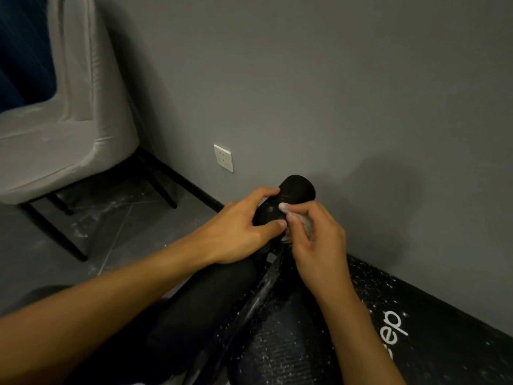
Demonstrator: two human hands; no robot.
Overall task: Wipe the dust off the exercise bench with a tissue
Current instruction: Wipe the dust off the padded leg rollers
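The bench (291,354) fills the lower middle. Its black ribbed pad is speckled with pale dust. A dust-flecked frame bar (259,298) climbs from it toward the hands, with a thick black roll (213,298) on its left. On its right a flat black panel (433,309) with white lettering lies along the foot of the wall (333,93), so that side is closed in. The left side opens onto grey floor (50,262).

Both bare forearms enter from the lower edge and converge, the left one crossing above the thick roll. The left hand (236,234) grips the black foam roller (298,190) from the left. Its fingers (263,191) curl over the top and the thumb closes in on the near side. The right hand (316,245) sits just right of it, palm turned inward. Its curled fingers (294,211) pinch a crumpled white tissue (306,225) and hold it against the roller's near face. Most of the tissue is hidden inside the hand.

The roller's far end stands close to the wall, but whether it touches cannot be told. A white socket (223,157) is set low on the wall, up and left of the roller. A dark skirting (194,187) edges the floor below it. Farther left, well apart from the bench, a grey chair (69,120) stands on thin black legs, with dusty floor between the two.
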